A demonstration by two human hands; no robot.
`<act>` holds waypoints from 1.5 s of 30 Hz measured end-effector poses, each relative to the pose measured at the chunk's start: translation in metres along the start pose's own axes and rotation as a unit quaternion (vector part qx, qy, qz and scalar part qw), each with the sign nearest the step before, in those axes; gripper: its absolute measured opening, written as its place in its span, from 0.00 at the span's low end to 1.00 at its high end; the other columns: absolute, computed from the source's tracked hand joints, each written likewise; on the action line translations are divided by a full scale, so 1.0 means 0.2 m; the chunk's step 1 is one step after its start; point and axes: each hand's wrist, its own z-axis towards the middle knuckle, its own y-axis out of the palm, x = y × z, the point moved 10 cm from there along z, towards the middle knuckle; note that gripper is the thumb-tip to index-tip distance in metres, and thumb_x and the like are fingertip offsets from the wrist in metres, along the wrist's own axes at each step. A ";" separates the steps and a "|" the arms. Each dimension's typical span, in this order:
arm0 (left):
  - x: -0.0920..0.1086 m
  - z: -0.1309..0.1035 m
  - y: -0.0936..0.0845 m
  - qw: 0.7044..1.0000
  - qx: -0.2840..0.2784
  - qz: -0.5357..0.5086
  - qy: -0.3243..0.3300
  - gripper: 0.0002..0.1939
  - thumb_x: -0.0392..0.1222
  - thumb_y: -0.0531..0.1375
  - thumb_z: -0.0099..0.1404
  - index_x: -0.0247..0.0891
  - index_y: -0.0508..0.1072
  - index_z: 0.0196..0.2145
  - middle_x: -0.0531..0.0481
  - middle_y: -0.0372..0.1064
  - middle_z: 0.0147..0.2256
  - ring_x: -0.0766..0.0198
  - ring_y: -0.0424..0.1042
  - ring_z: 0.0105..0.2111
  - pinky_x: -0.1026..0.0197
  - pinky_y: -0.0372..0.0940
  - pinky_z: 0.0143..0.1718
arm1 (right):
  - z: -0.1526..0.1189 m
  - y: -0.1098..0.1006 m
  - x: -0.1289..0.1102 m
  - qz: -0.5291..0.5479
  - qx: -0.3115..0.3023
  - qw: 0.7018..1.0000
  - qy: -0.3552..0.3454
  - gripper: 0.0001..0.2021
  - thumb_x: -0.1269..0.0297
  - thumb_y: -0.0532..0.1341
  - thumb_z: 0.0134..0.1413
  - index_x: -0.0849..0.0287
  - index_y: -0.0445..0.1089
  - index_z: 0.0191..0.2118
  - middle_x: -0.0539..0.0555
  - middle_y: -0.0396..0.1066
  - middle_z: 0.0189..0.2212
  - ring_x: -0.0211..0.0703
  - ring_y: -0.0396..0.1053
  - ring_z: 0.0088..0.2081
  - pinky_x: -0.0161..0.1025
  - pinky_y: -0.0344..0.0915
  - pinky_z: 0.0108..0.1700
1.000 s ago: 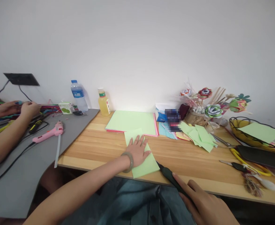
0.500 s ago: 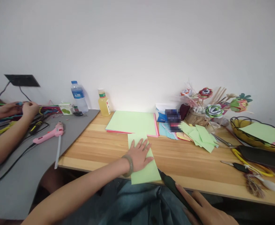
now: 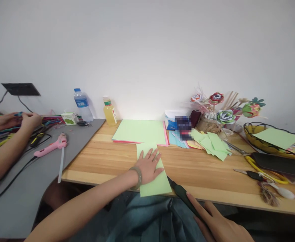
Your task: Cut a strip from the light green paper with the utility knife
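Observation:
My left hand [image 3: 148,168], fingers spread, presses flat on a light green paper strip [image 3: 153,190] at the table's front edge. The strip's far end meets a stack of coloured paper with green on top [image 3: 142,130]. My right hand [image 3: 220,223], at the lower right, is closed around the dark green handle of a knife [image 3: 181,193]. Its dark blade touches or lies close beside the strip's right edge; its tip may be partly under the paper, which I cannot tell. The end of the handle is hidden by my fingers.
Cut green pieces [image 3: 212,144] lie right of the stack, near paper flowers [image 3: 225,116] and a yellow basket [image 3: 250,137]. Small scissors [image 3: 253,174] lie at right. A juice bottle [image 3: 110,112] stands at back left. A pink glue gun [image 3: 53,146] and a co-worker's hands [image 3: 30,120] are left.
The knife blade has slid a little farther up along the strip's right edge, with my right hand following. My left hand stays flat on the paper. The whole view has shifted slightly.

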 end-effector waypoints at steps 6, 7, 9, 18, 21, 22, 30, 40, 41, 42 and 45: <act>0.00 0.00 0.00 1.000 0.003 0.001 0.004 0.35 0.60 0.34 0.66 0.36 0.41 0.63 0.45 0.30 0.64 0.50 0.32 0.63 0.35 0.36 0.57 | 0.03 -0.02 -0.02 -0.038 0.014 0.999 -0.012 0.21 0.69 0.43 0.60 0.59 0.52 0.59 0.51 0.68 0.30 0.37 0.68 0.16 0.34 0.61 0.14; 0.00 0.00 0.00 1.000 0.005 0.002 0.004 0.34 0.60 0.34 0.66 0.36 0.41 0.63 0.45 0.30 0.64 0.50 0.32 0.63 0.35 0.36 0.57 | 0.04 -0.02 -0.03 -0.046 0.015 0.999 -0.014 0.21 0.69 0.43 0.60 0.59 0.53 0.58 0.50 0.68 0.29 0.37 0.67 0.15 0.34 0.61 0.13; 0.00 0.00 0.00 1.000 0.007 0.005 0.003 0.34 0.59 0.35 0.66 0.36 0.41 0.63 0.45 0.31 0.64 0.50 0.32 0.63 0.35 0.36 0.57 | 0.05 -0.02 -0.03 -0.061 0.023 0.998 -0.016 0.20 0.69 0.42 0.60 0.60 0.53 0.58 0.50 0.68 0.29 0.37 0.67 0.15 0.34 0.60 0.13; 0.00 0.00 0.01 1.000 0.004 0.016 0.001 0.35 0.59 0.32 0.66 0.35 0.41 0.63 0.45 0.31 0.64 0.51 0.32 0.63 0.36 0.37 0.57 | 0.10 -0.06 -0.06 -0.097 0.058 0.993 -0.026 0.20 0.69 0.42 0.60 0.62 0.56 0.56 0.49 0.65 0.27 0.37 0.65 0.13 0.35 0.57 0.12; 0.00 0.00 0.00 1.000 0.007 0.022 0.000 0.34 0.57 0.31 0.67 0.34 0.40 0.63 0.45 0.31 0.64 0.52 0.32 0.63 0.37 0.38 0.57 | 0.12 -0.05 -0.06 -0.103 0.056 0.993 -0.024 0.20 0.69 0.42 0.60 0.62 0.57 0.56 0.49 0.65 0.26 0.37 0.65 0.13 0.35 0.56 0.11; 0.00 0.00 0.00 1.000 0.008 0.024 -0.001 0.33 0.57 0.31 0.67 0.33 0.39 0.63 0.45 0.31 0.64 0.52 0.32 0.63 0.37 0.38 0.57 | 0.13 -0.04 -0.05 -0.104 0.054 0.993 -0.020 0.20 0.69 0.42 0.60 0.62 0.57 0.56 0.49 0.65 0.26 0.37 0.65 0.13 0.35 0.57 0.12; 0.00 -0.01 0.01 1.000 0.004 0.024 -0.001 0.31 0.53 0.32 0.68 0.33 0.39 0.63 0.45 0.32 0.64 0.52 0.33 0.63 0.37 0.38 0.57 | 0.16 0.06 0.09 -0.031 -0.022 0.998 0.050 0.22 0.63 0.43 0.61 0.59 0.58 0.57 0.52 0.67 0.28 0.42 0.70 0.20 0.37 0.63 0.18; 0.13 -0.06 -0.21 0.986 0.032 -0.017 0.166 0.27 0.54 0.44 0.68 0.35 0.54 0.58 0.41 0.53 0.58 0.59 0.45 0.61 0.50 0.35 0.61 | 0.01 0.05 0.29 0.120 -0.028 0.983 0.138 0.23 0.58 0.46 0.60 0.45 0.51 0.60 0.51 0.72 0.36 0.42 0.73 0.32 0.35 0.68 0.27; 0.14 -0.09 -0.25 0.984 0.045 -0.035 0.166 0.26 0.55 0.45 0.67 0.37 0.57 0.56 0.42 0.56 0.56 0.59 0.48 0.59 0.50 0.36 0.60 | 0.00 0.04 0.30 0.120 -0.018 0.983 0.138 0.23 0.59 0.47 0.59 0.45 0.52 0.60 0.51 0.72 0.37 0.43 0.73 0.34 0.34 0.68 0.28; 0.14 -0.13 -0.28 0.983 0.053 -0.057 0.166 0.26 0.57 0.47 0.66 0.38 0.59 0.55 0.42 0.58 0.55 0.59 0.51 0.58 0.51 0.38 0.60 | -0.02 0.04 0.31 0.120 -0.012 0.983 0.140 0.23 0.59 0.47 0.59 0.44 0.51 0.60 0.50 0.72 0.39 0.43 0.73 0.35 0.34 0.68 0.28; 0.18 -0.27 -0.29 0.980 0.040 -0.097 0.171 0.37 0.64 0.56 0.55 0.37 0.59 0.55 0.41 0.57 0.55 0.53 0.53 0.57 0.52 0.46 0.58 | -0.07 0.02 0.33 0.126 -0.005 0.981 0.146 0.23 0.59 0.48 0.59 0.44 0.51 0.61 0.50 0.73 0.40 0.44 0.73 0.37 0.34 0.69 0.29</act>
